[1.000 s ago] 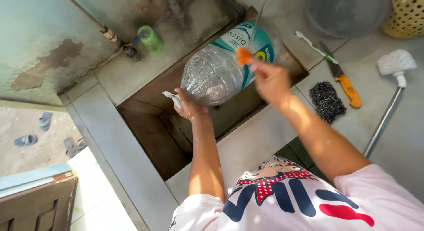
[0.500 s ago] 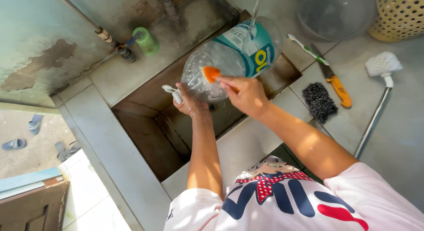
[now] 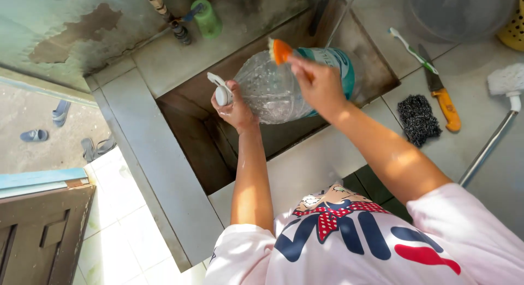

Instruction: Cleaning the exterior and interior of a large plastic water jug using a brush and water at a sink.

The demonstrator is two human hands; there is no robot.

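Observation:
A large clear plastic water bottle (image 3: pixel 273 88) with a teal label lies on its side over the dark sink basin (image 3: pixel 191 132). My left hand (image 3: pixel 234 108) grips its neck end, beside the white cap and handle (image 3: pixel 219 90). My right hand (image 3: pixel 316 86) holds an orange brush (image 3: pixel 280 49) pressed against the bottle's upper side. Much of the bottle's right part is hidden behind my right hand.
On the counter at right lie a dark steel scourer (image 3: pixel 417 118), an orange-handled knife (image 3: pixel 443 99), a green-and-white toothbrush (image 3: pixel 412 50) and a white long-handled brush (image 3: pixel 505 83). A grey basin (image 3: pixel 458 15) stands at the back. A green cup (image 3: pixel 206 18) and tap pipe (image 3: pixel 169 18) sit behind the sink.
My right hand has moved the orange brush leftward along the bottle, from the labelled end toward the neck. My left hand has kept its hold on the neck.

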